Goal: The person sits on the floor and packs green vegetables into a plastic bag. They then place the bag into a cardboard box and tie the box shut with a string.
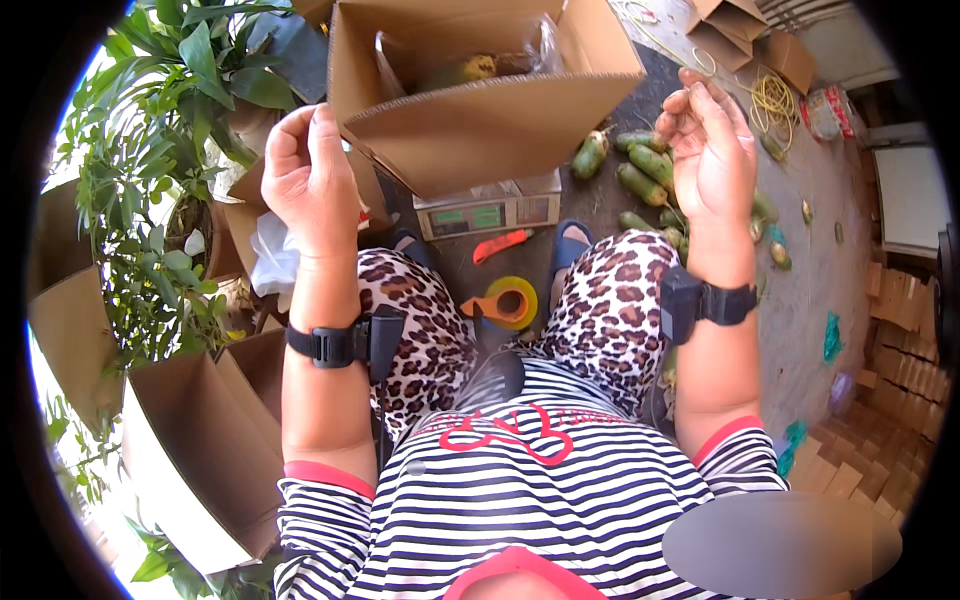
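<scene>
A cardboard box (470,140) with raised flaps stands on a digital scale (545,208) in front of me. Inside it, a clear plastic bag (548,48) lines the walls around a green radish (455,72), partly hidden by the near flap. My left hand (312,180) is beside the box's left edge, fingers curled and thumb pressed near the forefinger; whatever may be between them cannot be made out. Off the box's right side, my right hand (712,150) is raised with bent fingers apart, nothing visible in it. Several green radishes (640,182) lie on the ground near it.
Between my feet lie a red-orange cutter (502,245) and a yellow tape roll with an orange holder (510,303). Open cartons (200,440) and leafy plants (150,130) line the left. Yellow cord (772,110) lies far right; stacked cardboard (900,360) stands at the right edge.
</scene>
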`<action>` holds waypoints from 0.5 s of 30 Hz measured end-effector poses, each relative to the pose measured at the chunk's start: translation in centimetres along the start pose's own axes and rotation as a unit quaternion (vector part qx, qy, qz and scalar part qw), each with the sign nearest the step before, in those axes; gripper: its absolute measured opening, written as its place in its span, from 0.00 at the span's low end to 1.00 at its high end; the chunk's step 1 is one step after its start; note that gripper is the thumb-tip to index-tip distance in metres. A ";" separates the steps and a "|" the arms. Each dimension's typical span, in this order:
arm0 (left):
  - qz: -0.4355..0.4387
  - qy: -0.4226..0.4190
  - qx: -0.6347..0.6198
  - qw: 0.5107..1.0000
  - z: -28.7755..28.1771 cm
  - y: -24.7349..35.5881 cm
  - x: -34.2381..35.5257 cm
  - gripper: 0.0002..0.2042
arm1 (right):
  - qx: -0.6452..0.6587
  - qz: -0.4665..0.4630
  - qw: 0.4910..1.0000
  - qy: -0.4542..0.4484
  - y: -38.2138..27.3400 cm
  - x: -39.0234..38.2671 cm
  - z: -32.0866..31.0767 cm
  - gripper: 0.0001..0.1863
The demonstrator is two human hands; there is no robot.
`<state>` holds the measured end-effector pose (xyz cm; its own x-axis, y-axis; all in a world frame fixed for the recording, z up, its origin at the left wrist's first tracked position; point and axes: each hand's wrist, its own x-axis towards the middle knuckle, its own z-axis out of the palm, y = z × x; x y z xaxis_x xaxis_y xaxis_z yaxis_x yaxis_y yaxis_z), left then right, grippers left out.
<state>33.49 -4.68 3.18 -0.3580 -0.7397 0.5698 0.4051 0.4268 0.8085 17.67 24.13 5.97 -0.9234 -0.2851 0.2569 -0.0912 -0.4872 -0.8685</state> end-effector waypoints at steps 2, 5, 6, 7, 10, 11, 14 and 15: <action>-0.046 -0.008 0.052 0.998 -1.4 -3.1 -1.2 0.06 | 0.035 0.019 0.995 0.087 3.1 -0.8 -4.4 0.10; -0.061 -0.043 0.109 0.991 -3.5 -3.1 -1.1 0.07 | 0.086 0.102 0.973 0.190 5.7 -2.7 -11.5 0.10; -0.063 -0.059 0.142 0.986 -3.9 -3.1 -1.2 0.07 | 0.092 0.131 0.961 0.225 6.7 -3.7 -14.7 0.09; -0.067 -0.076 0.174 0.979 -4.1 -3.2 -1.2 0.08 | 0.095 0.160 0.947 0.261 7.8 -5.1 -18.0 0.07; -0.085 -0.140 0.203 0.965 -4.7 -6.3 -0.9 0.10 | 0.123 0.249 0.907 0.317 12.9 -11.4 -26.7 0.06; -0.091 -0.170 0.232 0.953 -5.3 -7.2 -0.6 0.11 | 0.121 0.281 0.897 0.319 14.6 -14.1 -28.3 0.07; -0.170 -0.276 0.265 0.908 -4.7 -8.3 -1.1 0.12 | 0.129 0.363 0.834 0.394 20.0 -22.9 -34.1 0.11; -0.221 -0.319 0.271 0.881 -4.6 -8.0 -1.2 0.12 | 0.125 0.402 0.822 0.383 21.5 -26.1 -35.3 0.11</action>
<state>34.51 -9.58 -4.65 -0.8503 -0.5263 0.0086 -0.2914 0.4843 0.8250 26.62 50.20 -34.39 -0.6209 -0.0416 -0.7828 0.6546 -0.5769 -0.4886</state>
